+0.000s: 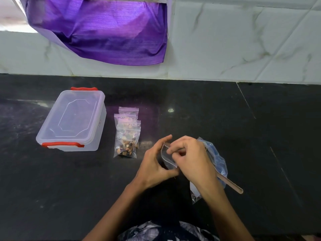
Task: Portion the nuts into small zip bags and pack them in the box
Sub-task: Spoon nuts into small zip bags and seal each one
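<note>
A small clear zip bag (pixel 167 158) is held between both hands above the black counter. My left hand (pixel 156 164) grips its left edge, index finger stretched upward. My right hand (pixel 189 159) pinches the bag's mouth from the right, fingers curled. Behind my right hand lies a larger bluish plastic bag (pixel 218 159), and a thin brown stick-like handle (pixel 230 184) pokes out to the right from under that wrist. Several filled zip bags of mixed nuts (pixel 127 136) lie in an overlapping row left of my hands. A clear plastic box (pixel 73 120) with red latches stands lidded at the left.
The black stone counter (pixel 243 127) runs to a white marbled tile wall (pixel 243 40) at the back. A purple cloth (pixel 107 30) hangs on the wall above the box. A patterned garment shows at the bottom edge.
</note>
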Available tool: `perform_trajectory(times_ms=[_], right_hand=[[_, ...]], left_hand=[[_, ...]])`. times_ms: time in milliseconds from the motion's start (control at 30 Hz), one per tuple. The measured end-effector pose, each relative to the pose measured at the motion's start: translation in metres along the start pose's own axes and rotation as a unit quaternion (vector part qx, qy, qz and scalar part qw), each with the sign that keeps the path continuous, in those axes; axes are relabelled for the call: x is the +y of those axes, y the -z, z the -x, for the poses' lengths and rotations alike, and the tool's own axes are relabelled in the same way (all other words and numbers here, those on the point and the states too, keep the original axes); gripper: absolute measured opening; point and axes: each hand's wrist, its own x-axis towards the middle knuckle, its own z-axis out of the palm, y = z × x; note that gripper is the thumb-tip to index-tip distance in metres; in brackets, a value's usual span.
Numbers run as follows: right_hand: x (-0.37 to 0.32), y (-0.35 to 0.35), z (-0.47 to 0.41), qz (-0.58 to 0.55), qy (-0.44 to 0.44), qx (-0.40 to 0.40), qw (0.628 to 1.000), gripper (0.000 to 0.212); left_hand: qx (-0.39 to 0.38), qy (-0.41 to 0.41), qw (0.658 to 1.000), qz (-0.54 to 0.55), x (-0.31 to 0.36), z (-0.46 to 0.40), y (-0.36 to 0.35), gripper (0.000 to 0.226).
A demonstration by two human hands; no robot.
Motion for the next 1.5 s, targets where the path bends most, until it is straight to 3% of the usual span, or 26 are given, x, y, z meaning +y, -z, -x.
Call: perform_trajectory(times_ms=[233,433,633,767,833,933,1033,1133,1200,1367,1500], right_hand=[[0.002,-0.001,-0.004,0.081,-0.005,-0.061,0.995,0.017],[0.003,0.0,-0.001,0.071,0.01,-0.063,0.995,0.021],[0.005,0.0,-0.001,0.029,0.054,-0.004,0.998,0.029],[0.008,0.022,0.002,-0.054,0.04,0.012,0.998,0.02],[0.022,0.047,0.007,-0.079,0.005,0.051,0.996,0.019],[0.054,0.08,0.019,0.004,-0.097,0.072,0.993,0.016],[0.081,0.091,0.033,0.116,-0.235,-0.043,0.964,0.028],[0.09,0.085,0.045,0.094,-0.326,-0.132,0.931,0.045],[0.089,0.076,0.051,0.069,-0.337,-0.144,0.928,0.038],[0.083,0.056,0.058,0.031,-0.287,-0.004,0.958,0.006],[0.076,0.046,0.061,0.062,-0.174,0.146,0.972,0.002]], left_hand=[[0.017,-0.017,1.0,0.0,0.006,-0.002,-0.004,0.05],[-0.023,0.013,1.0,0.005,-0.006,0.001,-0.008,0.086],[0.024,0.02,0.999,0.031,-0.005,0.001,-0.013,0.068],[0.037,0.037,0.997,0.049,-0.007,0.005,-0.016,0.07],[0.044,0.037,0.998,0.037,-0.007,0.006,-0.017,0.069],[0.045,0.045,0.997,0.035,-0.006,0.01,-0.02,0.064],[0.037,0.052,0.997,0.04,-0.006,0.011,-0.025,0.062],[0.02,0.066,0.996,0.058,-0.006,0.012,-0.03,0.064],[0.01,0.065,0.996,0.062,-0.005,0.013,-0.034,0.065],[-0.003,0.06,0.997,0.049,-0.005,0.012,-0.039,0.062],[-0.005,0.058,0.997,0.055,-0.006,0.008,-0.042,0.062]])
